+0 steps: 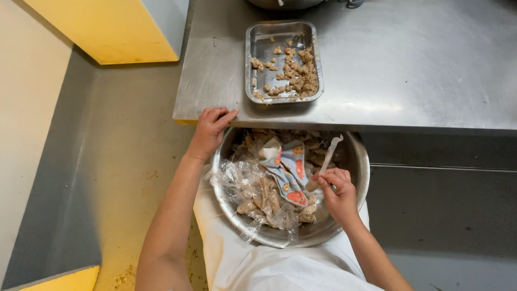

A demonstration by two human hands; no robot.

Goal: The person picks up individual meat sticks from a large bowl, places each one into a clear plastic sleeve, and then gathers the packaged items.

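**Two hands, one bowl, one tray**

Two bare hands are at work over one large round metal bowl (353,161), which sits low and near, tucked partly under the near edge of a steel table (409,64). The left hand (211,129) rests on the table's near edge just above the bowl's far-left rim, its fingers curled over the edge and holding nothing else. The right hand (336,191) hovers over the right side of the bowl, fingers pinched shut on one pale slender utensil (328,156) that slants up and away.

Inside the bowl lie many brownish food pieces, too heaped to count, mixed with crumpled clear plastic bags (237,180) on the left and one patterned blue wrapper (290,172) in the middle.

Farther off on the table stands one rectangular metal tray (257,40), holding dozens of small brown morsels crowded toward its right and near sides. One yellow cabinet (107,27) stands far left.
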